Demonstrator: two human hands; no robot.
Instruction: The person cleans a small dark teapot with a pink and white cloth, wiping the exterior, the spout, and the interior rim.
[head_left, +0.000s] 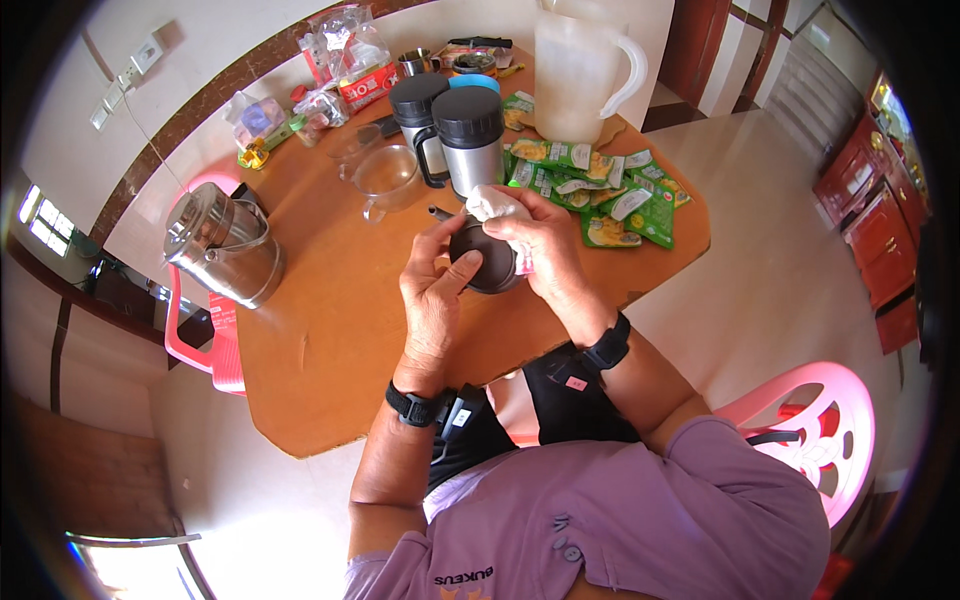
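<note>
My left hand (435, 289) grips a small dark brown teapot (487, 259) above the front part of the table, its thumb lying across the body. The teapot's short spout (440, 213) points away to the upper left. In my right hand (550, 241) is a crumpled white cloth (491, 204), pressed against the rim of the pot. A pink-patterned end of the cloth hangs below the fingers. Just beyond my hands stand two steel mugs with black lids, the nearer mug (469, 142) and the farther mug (417, 112).
Glass cups (386, 176) stand left of the mugs. Green packets (600, 187) lie heaped at the right, before a plastic pitcher (574, 82). A steel lidded pail (225, 244) stands at the wooden table's (322, 375) left edge. A pink chair (832, 427) is at my right.
</note>
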